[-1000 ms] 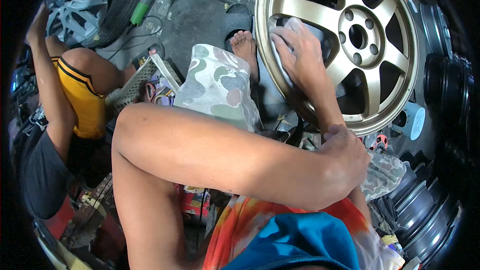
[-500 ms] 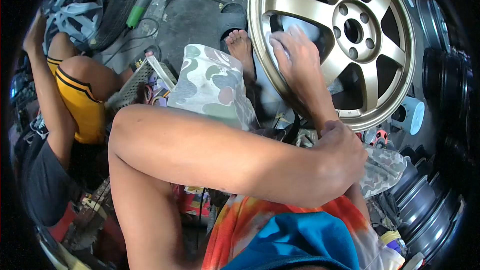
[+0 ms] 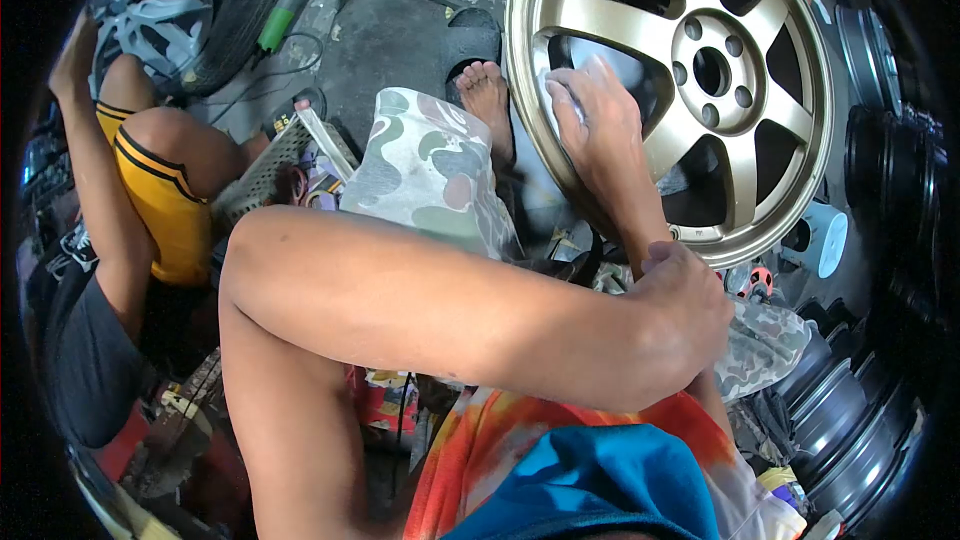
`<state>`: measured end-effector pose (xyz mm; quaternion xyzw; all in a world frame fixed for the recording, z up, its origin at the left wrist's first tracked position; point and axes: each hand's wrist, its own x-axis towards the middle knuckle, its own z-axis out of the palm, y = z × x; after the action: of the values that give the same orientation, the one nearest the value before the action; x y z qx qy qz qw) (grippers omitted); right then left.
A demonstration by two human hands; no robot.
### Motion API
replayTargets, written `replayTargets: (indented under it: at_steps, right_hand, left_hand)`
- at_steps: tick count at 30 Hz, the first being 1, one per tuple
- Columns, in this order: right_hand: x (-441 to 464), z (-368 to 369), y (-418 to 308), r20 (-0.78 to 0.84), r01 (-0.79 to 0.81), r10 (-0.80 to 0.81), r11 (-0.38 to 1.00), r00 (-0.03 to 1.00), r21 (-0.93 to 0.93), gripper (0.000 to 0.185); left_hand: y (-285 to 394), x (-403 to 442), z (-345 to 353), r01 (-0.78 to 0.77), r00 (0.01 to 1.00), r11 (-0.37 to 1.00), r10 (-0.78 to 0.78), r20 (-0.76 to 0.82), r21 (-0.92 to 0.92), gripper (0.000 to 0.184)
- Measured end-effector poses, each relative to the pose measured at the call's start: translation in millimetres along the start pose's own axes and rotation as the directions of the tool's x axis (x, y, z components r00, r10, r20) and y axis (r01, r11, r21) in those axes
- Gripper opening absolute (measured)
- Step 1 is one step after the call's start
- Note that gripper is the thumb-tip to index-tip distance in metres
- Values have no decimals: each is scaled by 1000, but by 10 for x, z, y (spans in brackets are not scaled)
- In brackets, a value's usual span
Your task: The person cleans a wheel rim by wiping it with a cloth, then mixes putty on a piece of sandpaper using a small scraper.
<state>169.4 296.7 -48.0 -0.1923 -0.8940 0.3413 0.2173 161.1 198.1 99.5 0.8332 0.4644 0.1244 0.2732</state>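
Note:
A gold multi-spoke wheel rim stands tilted in front of me. My right hand is at its left inner edge, fingers bent and pressed together in an opening between spokes. Something pale and thin shows at the fingertips, too small to make out. My left hand is wrapped round my right forearm near the wrist, below the rim. The left arm crosses the view, its elbow at the left.
A co-worker in yellow shorts sits at the left, near a grey wheel, a green tool and a basket. Dark rims are stacked at the right, below a light blue bucket. My camouflage-covered knee is beside the rim.
The view shifted left and back, moving everything in it slightly. My right hand stays at the same opening, its fingers slightly changed in pose. My left hand keeps its hold on the forearm.

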Motion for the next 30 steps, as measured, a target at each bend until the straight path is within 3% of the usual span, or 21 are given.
replayTargets:
  at_steps: [4,7,10,12,16,18,19,20,22,23,24,26,27,28,30]
  right_hand:
    - [65,13,35,-40,50,-51,998,998,-35,13]
    - [54,8,25,-3,70,-71,996,998,-47,13]
    - [26,-18,31,-8,34,-34,999,999,-31,13]
    - [122,19,39,-19,68,-68,997,997,-27,13]
    - [29,-50,24,84,19,-19,1000,996,-3,14]
    - [102,-17,33,48,14,-13,1000,999,-10,14]
    - [157,0,33,13,29,-29,999,999,-13,14]
    - [129,15,76,9,31,-31,999,999,-12,14]
    - [78,1,126,-18,226,-227,973,974,-42,15]
    - [30,-154,90,146,137,-132,990,980,-25,13]
    - [6,-310,4,140,140,-135,990,981,-29,13]
    - [-58,-557,-124,256,-60,65,998,965,-28,13]
    - [-57,-639,-169,177,-121,126,992,976,-36,13]
    - [-61,-705,-202,100,-187,190,982,977,-35,12]
    - [-102,-796,-124,-36,-172,173,984,984,45,15]
  left_hand:
    - [26,12,32,-18,998,999,20,51,-43,16]
    - [0,-12,30,-1,1000,999,1,-18,-32,17]
    - [6,-11,19,-38,998,998,40,48,-45,20]
    - [23,-39,43,-53,999,998,53,-1,24,21]
    - [4,-75,55,-24,1000,1000,24,4,-4,23]
    - [13,-186,71,-100,981,986,121,-151,135,28]
    - [56,-47,-52,-54,982,999,54,180,-4,31]
    - [28,-99,-30,-54,982,999,54,182,0,31]
    - [-67,-258,55,-170,981,985,165,-101,-43,29]
    - [-28,-242,81,-112,986,994,111,-126,1,29]
    - [-14,-204,-127,-79,988,997,76,136,11,30]
    - [101,-339,154,26,981,991,0,-195,131,30]
    - [40,-437,38,-39,987,991,58,-148,127,29]
    - [52,-452,52,-14,976,992,41,-216,125,30]
    - [76,-403,60,31,988,991,-11,-155,129,32]
